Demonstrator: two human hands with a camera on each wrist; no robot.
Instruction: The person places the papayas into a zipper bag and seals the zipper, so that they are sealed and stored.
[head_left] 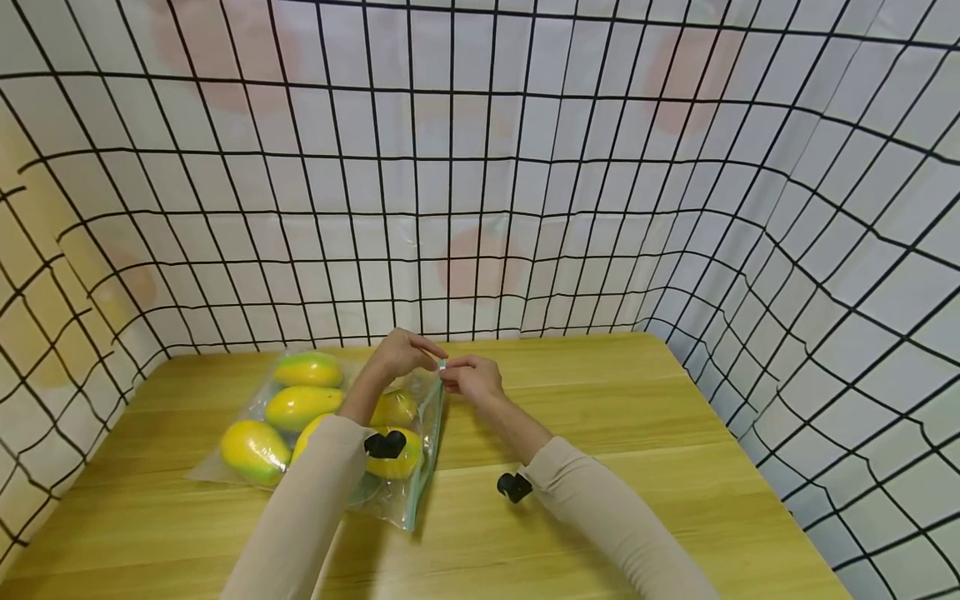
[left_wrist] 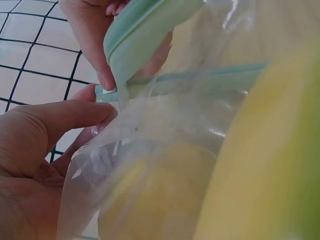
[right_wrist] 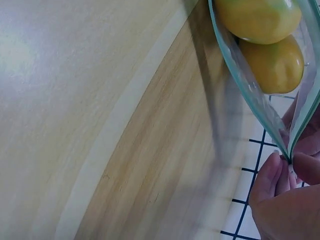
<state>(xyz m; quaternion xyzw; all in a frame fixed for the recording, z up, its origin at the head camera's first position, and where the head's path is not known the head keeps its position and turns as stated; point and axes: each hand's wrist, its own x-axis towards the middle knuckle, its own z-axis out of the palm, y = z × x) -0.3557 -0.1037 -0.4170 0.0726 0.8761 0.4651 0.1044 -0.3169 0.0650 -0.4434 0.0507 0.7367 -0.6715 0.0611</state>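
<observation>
A clear zip bag (head_left: 392, 510) lies on the table with several yellow-green mangoes (head_left: 303, 408) inside. Its mouth faces right, edged by a green zip strip (head_left: 422, 487). At the far corner of that mouth, my left hand (head_left: 401, 354) pinches the bag between thumb and fingers. My right hand (head_left: 474, 379) meets it there, pinching the zip's end, where a small white slider (left_wrist: 109, 90) shows in the left wrist view. From the right wrist, the two green edges (right_wrist: 227, 57) spread apart away from the pinched corner, with mangoes (right_wrist: 274, 65) visible between them.
The wood-grain table (head_left: 600, 400) extends right of the bag and in front of it. Black grid netting (head_left: 450, 212) over pale sheeting encloses the back and both sides. Dark wrist cameras (head_left: 513, 487) sit at both cuffs, the left one over the bag.
</observation>
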